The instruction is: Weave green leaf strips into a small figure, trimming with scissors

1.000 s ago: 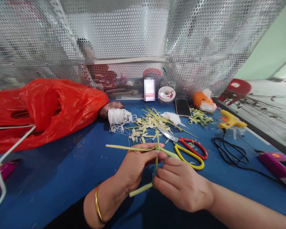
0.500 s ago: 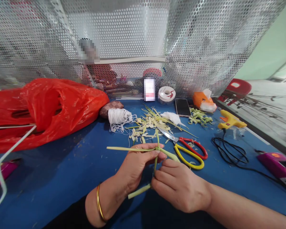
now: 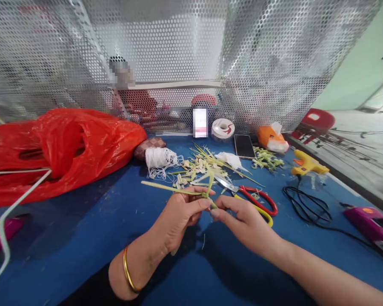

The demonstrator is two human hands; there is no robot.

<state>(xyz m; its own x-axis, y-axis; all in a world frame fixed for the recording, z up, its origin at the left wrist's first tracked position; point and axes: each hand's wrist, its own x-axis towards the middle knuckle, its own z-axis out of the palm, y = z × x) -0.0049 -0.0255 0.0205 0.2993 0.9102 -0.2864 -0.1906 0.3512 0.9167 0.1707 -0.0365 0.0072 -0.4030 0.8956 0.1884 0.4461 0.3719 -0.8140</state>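
Between my hands is a small knot of pale green leaf strips [image 3: 205, 195]. My left hand [image 3: 181, 210] pinches it just below the crossing, with one strip sticking out to the left and another standing up. A further strip end shows under the left palm. The thumb and fingers of my right hand [image 3: 238, 214] are closed on a short strip at the right side of the knot. Just beyond the right hand lie scissors with one red and one yellow handle [image 3: 258, 199], their blades apart. Cut leaf scraps [image 3: 204, 165] are heaped behind the hands.
A spool of white string [image 3: 159, 157] and a red plastic bag [image 3: 92, 157] lie on the left. Behind are a lit phone [image 3: 200, 122], a ribbon roll [image 3: 222, 128] and a dark phone [image 3: 244, 146]. A yellow glue gun [image 3: 309, 163] with black cord sits right.
My right hand has moved up from the lower strip and now pinches the strip right of the knot. My left hand has turned and shifted slightly left; the lower strip is now mostly hidden beneath it.
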